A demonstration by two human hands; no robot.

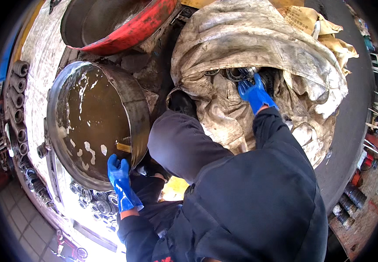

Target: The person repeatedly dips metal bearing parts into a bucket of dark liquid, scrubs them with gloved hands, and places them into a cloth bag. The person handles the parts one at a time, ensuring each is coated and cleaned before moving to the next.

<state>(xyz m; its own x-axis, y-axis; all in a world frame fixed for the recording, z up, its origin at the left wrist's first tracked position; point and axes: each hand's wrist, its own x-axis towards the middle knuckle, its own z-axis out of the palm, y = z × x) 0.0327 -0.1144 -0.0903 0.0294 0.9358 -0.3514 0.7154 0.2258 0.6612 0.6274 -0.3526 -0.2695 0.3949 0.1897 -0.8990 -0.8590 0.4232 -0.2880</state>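
Note:
My right hand [255,92], in a blue rubber glove, reaches into the opening of a large dirty cloth sack [258,39]. Its fingers close around a shiny metal bearing [248,70] among other dark, round metal parts. To the left stands a round metal basin [138,100] with murky brown liquid [97,113] and patches of foam. My left hand [120,174], also gloved in blue, is at the basin's near right rim, fingers loosely spread and nothing seen in them. Just beyond it, a yellowish block-like piece [124,147] lies at the basin's inner edge.
A red-rimmed tub [127,30] stands behind the basin. Several metal rings [95,203] lie below the basin, and stacked cylindrical parts [18,100] line the far left. A torn brown paper bag [315,24] rests by the sack. My bent knee [184,135] sits between basin and sack.

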